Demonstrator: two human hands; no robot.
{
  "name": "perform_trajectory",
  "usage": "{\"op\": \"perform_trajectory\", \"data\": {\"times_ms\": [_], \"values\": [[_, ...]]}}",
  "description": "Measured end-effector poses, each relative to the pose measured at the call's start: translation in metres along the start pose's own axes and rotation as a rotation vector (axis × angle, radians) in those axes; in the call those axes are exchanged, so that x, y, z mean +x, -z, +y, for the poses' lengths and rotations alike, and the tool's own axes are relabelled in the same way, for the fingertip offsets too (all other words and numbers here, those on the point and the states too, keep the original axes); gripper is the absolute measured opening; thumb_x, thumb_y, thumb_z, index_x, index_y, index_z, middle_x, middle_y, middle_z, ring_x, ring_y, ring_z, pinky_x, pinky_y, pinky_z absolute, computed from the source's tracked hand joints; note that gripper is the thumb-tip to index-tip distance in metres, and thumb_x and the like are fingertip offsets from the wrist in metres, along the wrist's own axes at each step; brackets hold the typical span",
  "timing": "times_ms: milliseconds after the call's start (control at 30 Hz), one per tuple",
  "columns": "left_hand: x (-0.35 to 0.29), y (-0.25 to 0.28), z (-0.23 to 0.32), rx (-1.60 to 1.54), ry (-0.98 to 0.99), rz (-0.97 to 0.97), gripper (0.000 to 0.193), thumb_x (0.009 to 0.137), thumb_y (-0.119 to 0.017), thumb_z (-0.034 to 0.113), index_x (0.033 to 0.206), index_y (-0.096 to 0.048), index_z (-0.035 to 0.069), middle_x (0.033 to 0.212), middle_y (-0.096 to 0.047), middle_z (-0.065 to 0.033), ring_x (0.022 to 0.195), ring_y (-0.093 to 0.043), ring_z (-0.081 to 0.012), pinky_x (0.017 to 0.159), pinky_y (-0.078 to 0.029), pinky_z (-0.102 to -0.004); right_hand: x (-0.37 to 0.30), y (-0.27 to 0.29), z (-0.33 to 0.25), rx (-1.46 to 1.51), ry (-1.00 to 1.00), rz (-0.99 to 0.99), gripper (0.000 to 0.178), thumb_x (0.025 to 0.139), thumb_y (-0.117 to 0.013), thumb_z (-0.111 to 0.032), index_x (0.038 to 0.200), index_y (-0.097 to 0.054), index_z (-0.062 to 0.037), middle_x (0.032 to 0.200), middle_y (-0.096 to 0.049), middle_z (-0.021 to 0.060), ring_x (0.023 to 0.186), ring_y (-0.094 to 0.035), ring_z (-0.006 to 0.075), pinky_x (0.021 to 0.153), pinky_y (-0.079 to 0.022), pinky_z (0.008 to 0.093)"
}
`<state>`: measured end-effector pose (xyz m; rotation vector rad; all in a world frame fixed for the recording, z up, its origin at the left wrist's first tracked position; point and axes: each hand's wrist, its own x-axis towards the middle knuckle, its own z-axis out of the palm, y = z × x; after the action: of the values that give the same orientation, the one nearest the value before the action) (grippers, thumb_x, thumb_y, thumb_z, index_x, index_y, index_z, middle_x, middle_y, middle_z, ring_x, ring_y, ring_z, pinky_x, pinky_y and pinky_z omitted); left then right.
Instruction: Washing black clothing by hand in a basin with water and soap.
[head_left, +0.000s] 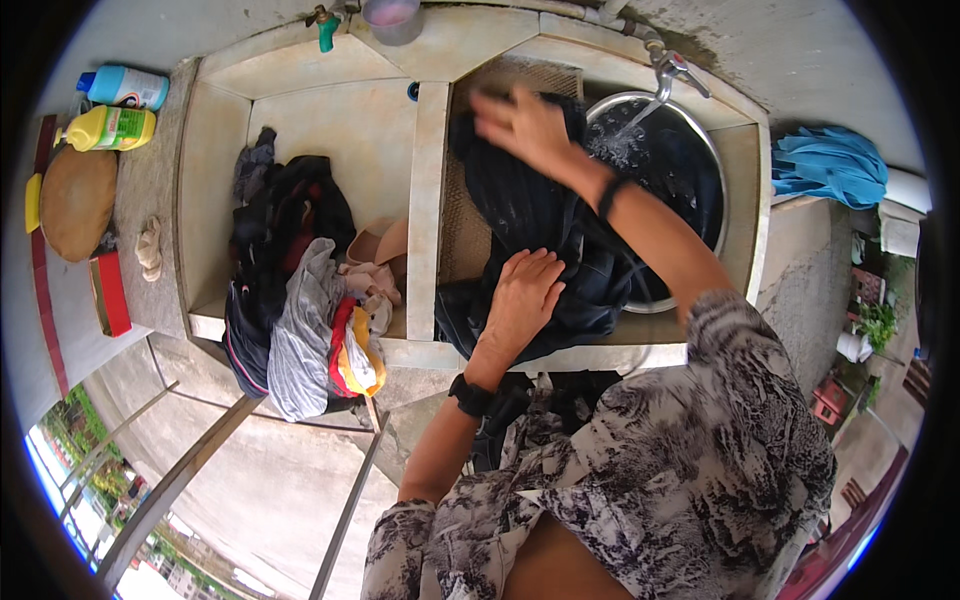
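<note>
A wet dark cloth garment [515, 205] is spread over the ribbed washboard surface [462, 225] of the right-hand basin. My left hand [520, 295] lies flat on its near part, fingers stretched out. Over the garment's far end is my right hand [530, 130], blurred by motion, with its fingers extended and apart. Beside the garment, a metal basin [718, 180] holds water and dark cloth. Water runs into it from the tap [672, 75]. Part of the dark garment hangs at the metal basin's rim.
The left sink compartment [340, 120] holds a pile of dark clothes [290, 210], with a grey garment [305, 335] draped over its front edge. Bottles, one yellow [110, 128] and one blue [140, 87], stand on the left ledge. Blue cloth [830, 165] hangs at the right.
</note>
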<state>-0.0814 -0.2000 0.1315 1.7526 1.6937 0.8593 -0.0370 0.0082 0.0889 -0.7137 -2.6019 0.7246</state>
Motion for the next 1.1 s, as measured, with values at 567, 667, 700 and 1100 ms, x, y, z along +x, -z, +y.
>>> {"op": "perform_trajectory", "data": {"times_ms": [567,667,700,1100], "values": [[0.016,-0.009,0.007,0.012,-0.070,0.031,0.022,0.083,-0.063,0.013,0.102,-0.064,0.004,0.112,-0.065,-0.0116,0.112,-0.057,-0.0264,0.104,-0.036,-0.0413,0.022,0.038,0.075,-0.361,-0.298,0.308,0.042,0.088,-0.055,-0.052,0.126,-0.060,-0.0334,0.094,-0.057,0.0168,0.088,-0.061,0.0348,0.069,-0.050,0.0416],[0.004,-0.003,-0.002,0.073,-0.026,0.033,0.021,0.083,-0.063,0.013,0.102,-0.063,0.003,0.112,-0.065,-0.0121,0.112,-0.057,-0.0267,0.103,-0.037,-0.0411,0.000,0.037,0.045,-0.100,-0.264,0.114,0.045,0.088,-0.056,-0.052,0.127,-0.060,-0.0294,0.101,-0.056,0.0167,0.088,-0.062,0.0346,0.076,-0.050,0.0409],[-0.001,-0.002,-0.009,0.092,0.000,0.040,0.021,0.083,-0.063,0.013,0.102,-0.063,0.003,0.112,-0.065,-0.0123,0.112,-0.057,-0.0267,0.103,-0.037,-0.0410,-0.028,0.036,0.012,-0.049,-0.291,-0.014,0.046,0.088,-0.057,-0.052,0.127,-0.060,-0.0284,0.101,-0.055,0.0153,0.087,-0.062,0.0333,0.078,-0.051,0.0393],[0.034,-0.010,0.028,0.228,0.068,-0.072,0.021,0.079,-0.068,0.022,0.090,-0.061,0.004,0.088,-0.063,-0.0127,0.096,-0.059,-0.0261,0.089,-0.043,-0.0421,0.001,0.043,0.094,-0.224,-0.474,0.316,0.042,0.090,-0.051,-0.055,0.128,-0.057,-0.0376,0.101,-0.057,0.0140,0.095,-0.060,0.0321,0.076,-0.050,0.0422]]}}
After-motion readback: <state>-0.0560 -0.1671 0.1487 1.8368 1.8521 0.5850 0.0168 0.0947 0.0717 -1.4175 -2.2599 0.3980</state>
